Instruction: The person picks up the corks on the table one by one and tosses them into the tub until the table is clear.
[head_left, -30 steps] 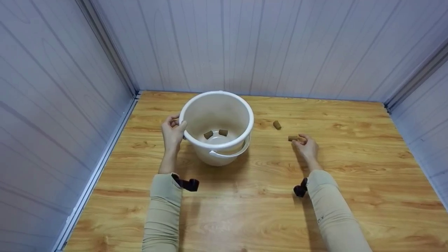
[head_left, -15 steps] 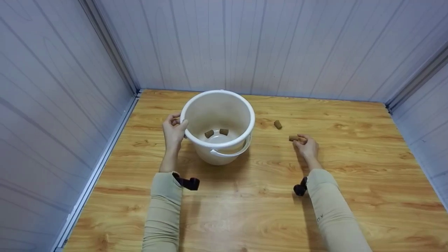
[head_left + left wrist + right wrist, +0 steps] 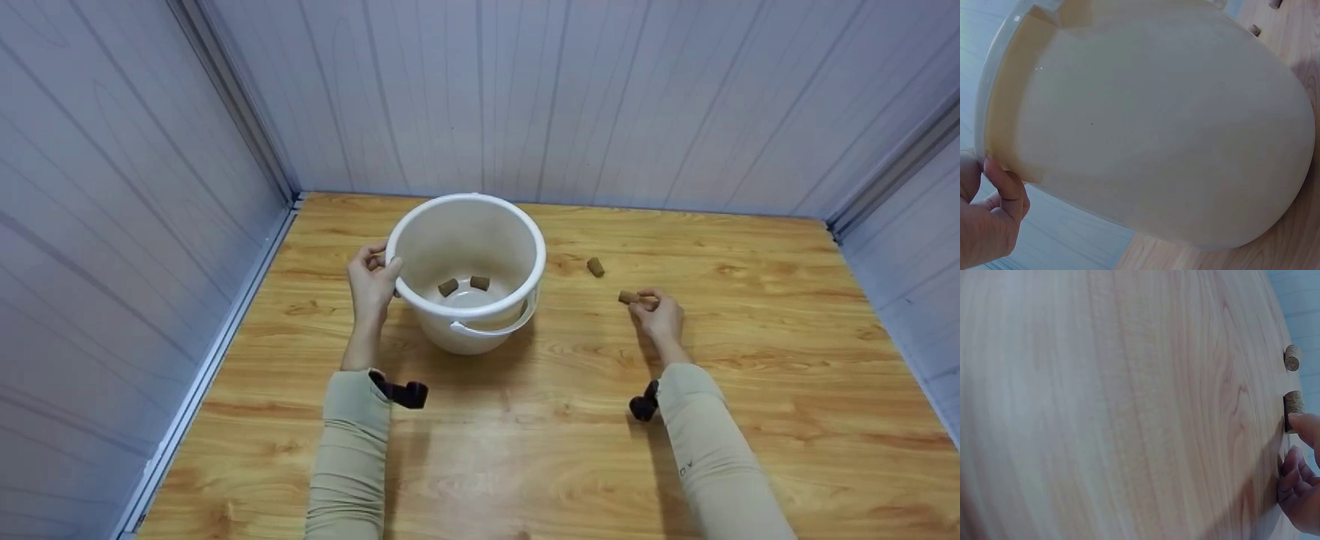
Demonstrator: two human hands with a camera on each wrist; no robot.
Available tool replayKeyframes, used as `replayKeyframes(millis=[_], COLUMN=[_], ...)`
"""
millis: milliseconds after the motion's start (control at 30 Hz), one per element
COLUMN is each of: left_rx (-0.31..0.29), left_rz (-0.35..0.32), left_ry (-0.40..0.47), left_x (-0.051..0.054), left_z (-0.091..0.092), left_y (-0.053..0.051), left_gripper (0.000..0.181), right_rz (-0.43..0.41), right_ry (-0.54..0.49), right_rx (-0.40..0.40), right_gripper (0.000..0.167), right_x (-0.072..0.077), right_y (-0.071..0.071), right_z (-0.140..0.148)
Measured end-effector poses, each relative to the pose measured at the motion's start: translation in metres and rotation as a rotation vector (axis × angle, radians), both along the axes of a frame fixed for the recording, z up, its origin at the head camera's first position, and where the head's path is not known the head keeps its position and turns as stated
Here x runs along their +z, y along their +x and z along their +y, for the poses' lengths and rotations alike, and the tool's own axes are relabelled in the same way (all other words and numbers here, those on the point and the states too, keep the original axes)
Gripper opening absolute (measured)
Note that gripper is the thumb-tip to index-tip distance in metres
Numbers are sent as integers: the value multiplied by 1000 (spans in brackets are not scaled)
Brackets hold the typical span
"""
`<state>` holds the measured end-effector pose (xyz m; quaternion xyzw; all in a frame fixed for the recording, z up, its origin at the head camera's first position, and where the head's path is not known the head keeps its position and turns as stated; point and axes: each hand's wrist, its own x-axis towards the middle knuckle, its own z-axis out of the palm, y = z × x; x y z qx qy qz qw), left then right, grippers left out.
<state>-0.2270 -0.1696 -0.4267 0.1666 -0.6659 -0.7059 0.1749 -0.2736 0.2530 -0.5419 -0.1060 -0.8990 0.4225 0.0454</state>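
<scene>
A white plastic bucket (image 3: 465, 232) stands on the wood-look surface. My left hand (image 3: 371, 285) grips its left rim, thumb on the rim and fingers around the outside; the left wrist view shows this hand (image 3: 996, 208) close up against the bucket wall (image 3: 1157, 124). Inside, on the bottom, lie two brown corks, one to the left (image 3: 448, 287) and the other cork (image 3: 480, 283) to its right. Right of the bucket, my right hand (image 3: 660, 315) pinches the right end of a cork (image 3: 627, 297) between thumb and finger, low over the surface.
Another cork (image 3: 595, 267) lies loose just beyond the held one. The bucket's handle (image 3: 495, 331) hangs down at its front. Pale panelled walls (image 3: 525, 97) enclose the wooden surface (image 3: 510, 450) at the back and both sides.
The cork at the right hand has tilted slightly, its left end turning a little. Left hand and bucket hold their place.
</scene>
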Motion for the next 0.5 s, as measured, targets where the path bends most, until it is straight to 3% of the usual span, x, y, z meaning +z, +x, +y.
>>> replayKeyframes(millis=[500], left_rx=[15], left_rz=[7], left_ry=[12], left_x=[0], left_z=[1], left_y=[1], left_gripper=[30], right_rz=[68], right_ry=[27], right_rx=[-8], right_gripper=[22], right_x=[-1], right_y=[4], right_z=[1])
